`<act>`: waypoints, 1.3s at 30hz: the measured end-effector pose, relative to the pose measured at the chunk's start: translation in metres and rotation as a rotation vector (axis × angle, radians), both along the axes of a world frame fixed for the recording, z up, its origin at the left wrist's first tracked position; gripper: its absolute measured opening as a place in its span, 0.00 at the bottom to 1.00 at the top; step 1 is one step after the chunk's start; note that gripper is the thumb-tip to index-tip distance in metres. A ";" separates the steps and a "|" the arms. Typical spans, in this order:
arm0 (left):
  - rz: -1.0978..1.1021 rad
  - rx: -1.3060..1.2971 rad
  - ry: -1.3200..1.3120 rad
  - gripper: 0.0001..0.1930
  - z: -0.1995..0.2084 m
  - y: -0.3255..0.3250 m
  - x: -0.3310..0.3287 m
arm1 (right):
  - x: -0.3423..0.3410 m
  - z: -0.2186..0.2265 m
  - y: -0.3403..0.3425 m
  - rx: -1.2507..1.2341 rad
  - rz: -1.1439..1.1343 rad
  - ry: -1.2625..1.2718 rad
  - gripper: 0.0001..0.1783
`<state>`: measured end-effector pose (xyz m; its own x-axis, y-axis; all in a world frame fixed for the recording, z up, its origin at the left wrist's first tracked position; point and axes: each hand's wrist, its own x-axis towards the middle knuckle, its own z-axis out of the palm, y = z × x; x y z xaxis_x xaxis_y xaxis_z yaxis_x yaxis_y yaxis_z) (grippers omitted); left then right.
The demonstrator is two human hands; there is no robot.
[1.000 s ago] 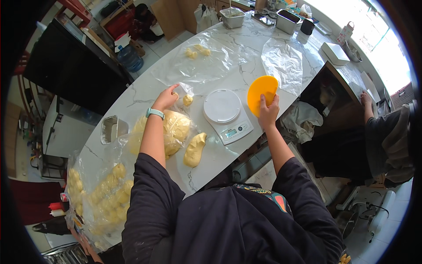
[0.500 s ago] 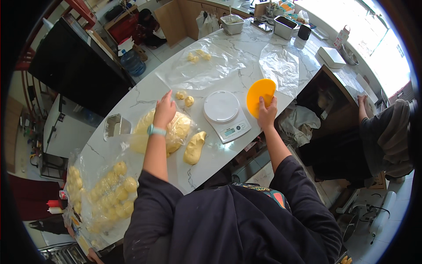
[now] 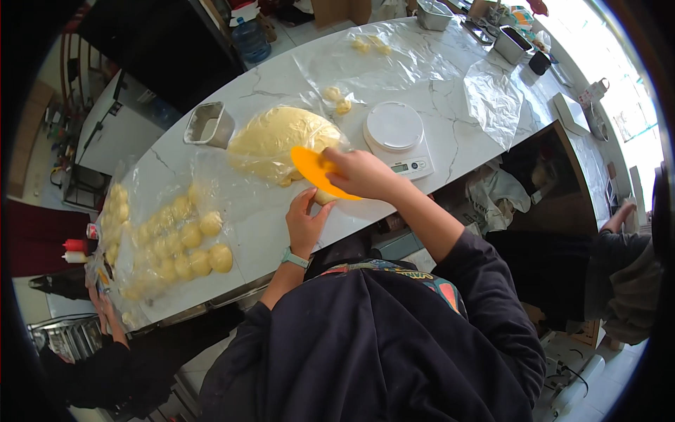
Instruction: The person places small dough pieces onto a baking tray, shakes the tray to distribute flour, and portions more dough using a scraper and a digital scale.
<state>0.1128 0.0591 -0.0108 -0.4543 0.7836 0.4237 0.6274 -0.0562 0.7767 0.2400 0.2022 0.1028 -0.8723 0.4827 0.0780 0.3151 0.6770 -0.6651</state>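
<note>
My right hand (image 3: 362,174) grips a yellow half-round dough scraper (image 3: 309,167), whose edge comes down over a small piece of pale yellow dough (image 3: 324,198) near the table's front edge. Thumb and fingers of my left hand (image 3: 306,219) close around that dough from the near side; the scraper hides part of it. Just beyond lies a large mass of dough (image 3: 281,133), partly wrapped in clear plastic. To the right stands a white kitchen scale (image 3: 395,129) with a bare pan. Two small dough lumps (image 3: 342,107) rest behind the large mass.
Rows of dough balls (image 3: 190,235) lie under clear plastic at the left. A metal tin (image 3: 210,126) stands beside the large dough. Plastic sheets (image 3: 496,98) cover parts of the marble table (image 3: 450,133). Other people's arms (image 3: 619,216) show at the right and lower left.
My right hand has brought the scraper left from beside the scale to the dough. My left hand has come back from above the large mass to the dough piece. The view has shifted.
</note>
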 end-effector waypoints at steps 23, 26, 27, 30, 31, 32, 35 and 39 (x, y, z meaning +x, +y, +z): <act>-0.844 -0.407 -1.083 0.11 0.087 0.043 0.013 | 0.104 -0.061 -0.038 -0.210 -0.923 0.892 0.16; -0.624 -0.369 -0.809 0.16 0.094 0.105 0.033 | 0.118 -0.039 -0.025 -0.165 -1.003 0.976 0.15; -0.602 -0.281 -1.107 0.19 0.083 0.127 0.035 | 0.120 -0.037 -0.026 -0.159 -1.000 0.978 0.15; -0.560 -0.189 -1.471 0.23 0.066 0.159 0.043 | 0.131 -0.033 -0.026 -0.146 -1.031 0.992 0.15; -0.528 -0.185 -1.534 0.26 0.062 0.163 0.046 | 0.134 -0.035 -0.028 -0.123 -1.040 0.978 0.15; -0.526 -0.195 -1.505 0.25 0.052 0.162 0.043 | 0.137 -0.038 -0.031 -0.108 -1.058 0.964 0.15; -0.480 -0.245 -1.192 0.23 0.058 0.135 0.042 | 0.154 -0.035 -0.038 -0.097 -1.111 0.933 0.15; -0.254 -0.094 -0.251 0.17 0.035 0.090 0.027 | 0.184 -0.042 -0.027 -0.053 -1.197 0.975 0.15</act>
<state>0.1398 0.1493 0.0240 -0.3210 0.9149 0.2446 0.3917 -0.1069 0.9138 0.4236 0.1756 0.0611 0.3908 0.8596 0.3292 0.0821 0.3237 -0.9426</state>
